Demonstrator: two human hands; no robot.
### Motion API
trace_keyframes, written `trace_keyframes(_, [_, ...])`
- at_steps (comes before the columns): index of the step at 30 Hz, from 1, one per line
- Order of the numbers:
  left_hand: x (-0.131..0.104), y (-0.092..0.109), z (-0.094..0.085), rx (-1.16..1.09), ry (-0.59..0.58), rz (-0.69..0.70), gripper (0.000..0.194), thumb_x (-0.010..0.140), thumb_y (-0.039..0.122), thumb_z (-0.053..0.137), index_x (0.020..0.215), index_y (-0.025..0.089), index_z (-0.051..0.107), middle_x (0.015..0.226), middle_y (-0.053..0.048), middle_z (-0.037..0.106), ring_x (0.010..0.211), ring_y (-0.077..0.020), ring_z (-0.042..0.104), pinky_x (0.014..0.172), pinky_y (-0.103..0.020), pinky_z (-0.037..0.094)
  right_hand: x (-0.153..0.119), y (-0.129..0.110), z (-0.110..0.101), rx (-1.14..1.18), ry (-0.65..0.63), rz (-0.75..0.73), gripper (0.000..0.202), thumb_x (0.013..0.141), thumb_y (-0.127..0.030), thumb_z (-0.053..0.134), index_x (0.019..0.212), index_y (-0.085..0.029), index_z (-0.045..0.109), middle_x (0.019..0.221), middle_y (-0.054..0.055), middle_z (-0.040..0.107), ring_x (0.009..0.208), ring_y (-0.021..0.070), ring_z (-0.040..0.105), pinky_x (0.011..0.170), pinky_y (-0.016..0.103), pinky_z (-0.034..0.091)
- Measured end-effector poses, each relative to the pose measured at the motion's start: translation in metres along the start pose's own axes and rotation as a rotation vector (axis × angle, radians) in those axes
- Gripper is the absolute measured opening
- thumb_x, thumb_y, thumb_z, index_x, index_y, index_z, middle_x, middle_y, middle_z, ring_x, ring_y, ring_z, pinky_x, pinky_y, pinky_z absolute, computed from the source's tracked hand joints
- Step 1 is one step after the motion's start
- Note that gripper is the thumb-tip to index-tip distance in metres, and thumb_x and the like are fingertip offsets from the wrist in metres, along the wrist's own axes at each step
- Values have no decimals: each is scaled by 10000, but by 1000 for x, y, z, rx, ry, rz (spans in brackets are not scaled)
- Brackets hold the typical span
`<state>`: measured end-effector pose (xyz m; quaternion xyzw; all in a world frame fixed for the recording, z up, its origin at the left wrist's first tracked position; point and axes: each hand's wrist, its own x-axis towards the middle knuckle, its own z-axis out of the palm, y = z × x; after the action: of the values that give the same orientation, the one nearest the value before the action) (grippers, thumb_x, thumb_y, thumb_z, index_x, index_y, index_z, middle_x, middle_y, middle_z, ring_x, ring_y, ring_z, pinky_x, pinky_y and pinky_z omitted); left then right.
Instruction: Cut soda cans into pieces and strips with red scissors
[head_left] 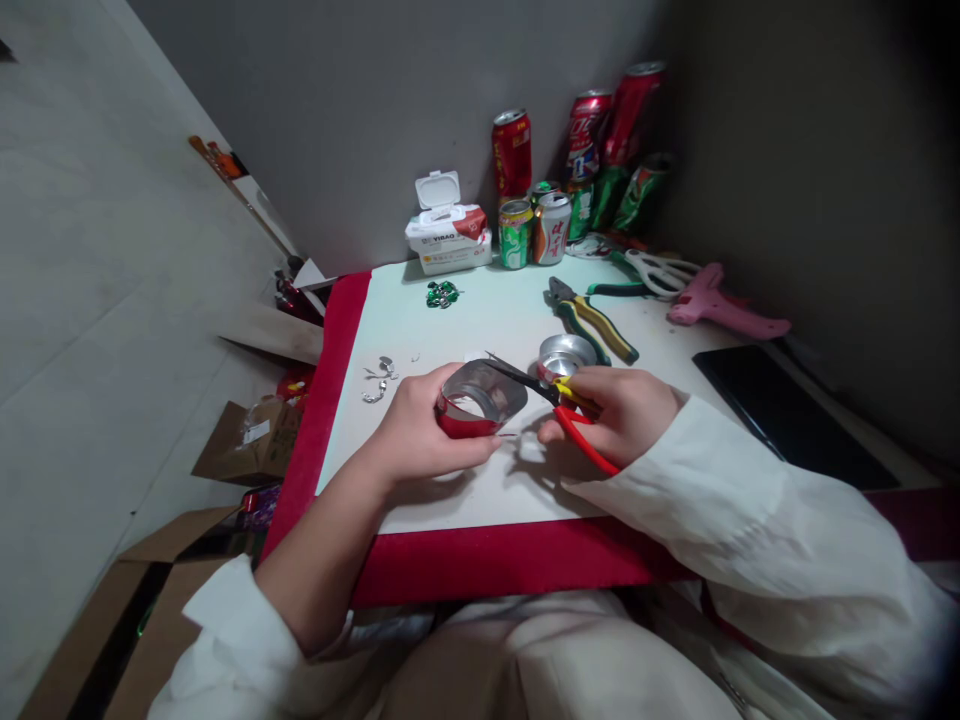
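Observation:
My left hand [420, 430] is wrapped round a cut-open red drink can [469, 424], its bare silver inside facing up. In my right hand [626, 405] is a pair of scissors [581, 440] with red and yellow handles. Their dark blades reach left over the can's cut rim; I cannot tell whether they bite into the metal. Just behind the scissors sits a cut-off can end [568, 352], silver inside. Left of my left hand lie curled silver metal scraps [384, 370], and a small heap of green and silver pieces [442, 293] is farther back.
Pliers [600, 325] with yellow-green handles lie behind the can end. A pink glue gun [724, 305] and a black phone-like slab [787, 410] are at right. Several drink cans [553, 230] and a wipes pack [448, 240] line the wall. Cardboard boxes [251, 445] stand left of the table.

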<state>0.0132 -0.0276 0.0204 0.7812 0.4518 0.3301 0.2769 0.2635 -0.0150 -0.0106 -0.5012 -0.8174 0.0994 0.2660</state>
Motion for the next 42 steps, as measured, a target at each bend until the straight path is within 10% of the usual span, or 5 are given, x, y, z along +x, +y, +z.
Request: trace_keyframes(42, [0,-7,-8,-226,-296,44,423,630,295,840,1019,174,724,976,-69,764,892,-240,710,837,-350,571,3,7,-6,132,-157,-71,586,742,-753,648,599,-227,433,614,-6,477,560,140,406,545,314,266])
